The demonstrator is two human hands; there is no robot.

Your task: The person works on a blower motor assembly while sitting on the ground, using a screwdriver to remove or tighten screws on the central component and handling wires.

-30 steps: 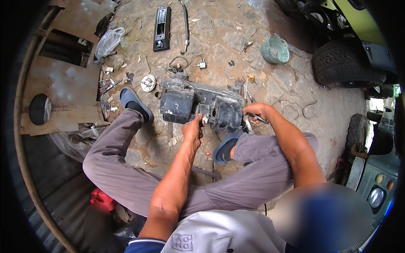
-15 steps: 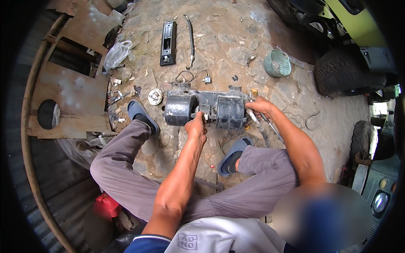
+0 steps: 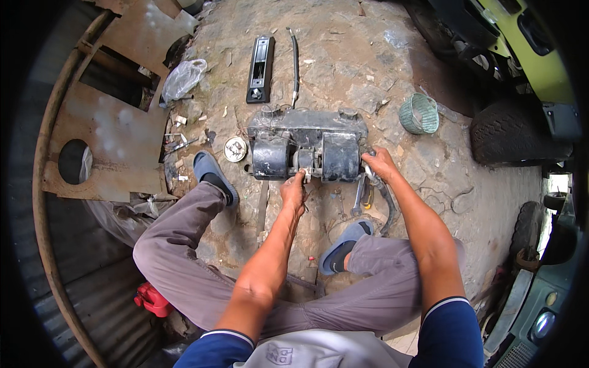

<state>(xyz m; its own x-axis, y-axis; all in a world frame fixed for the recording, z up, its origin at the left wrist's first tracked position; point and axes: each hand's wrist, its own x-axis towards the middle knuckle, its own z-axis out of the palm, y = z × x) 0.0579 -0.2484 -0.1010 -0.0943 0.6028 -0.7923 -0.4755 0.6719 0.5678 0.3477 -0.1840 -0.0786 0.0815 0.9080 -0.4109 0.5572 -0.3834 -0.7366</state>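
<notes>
A dirty black blower unit [image 3: 340,156], with two drum-shaped housings and a motor [image 3: 305,158] between them, sits on the ground before my feet. My left hand [image 3: 293,191] is closed on its near edge, just below the motor, thumb uppermost. At the unit's right end, my right hand [image 3: 381,164] has its fingers closed around the edge where the pipes come out; the exact hold is partly hidden. A dark hose [image 3: 391,205] bends down from there toward my right foot. Beside it on the ground lie an open-end wrench [image 3: 358,197] and a yellow-handled tool [image 3: 369,200].
Beyond the unit lie a long black panel [image 3: 261,69] and a short black hose [image 3: 295,67]. A round tin of small parts [image 3: 235,149] stands left, a green basket [image 3: 419,113] right. A rusty metal sheet [image 3: 110,141] leans left; a tire [image 3: 512,136] is far right.
The blower unit has tipped, so more of its far upper side shows. My right hand has shifted its hold at the right end. The wrench and yellow-handled tool now show on the ground.
</notes>
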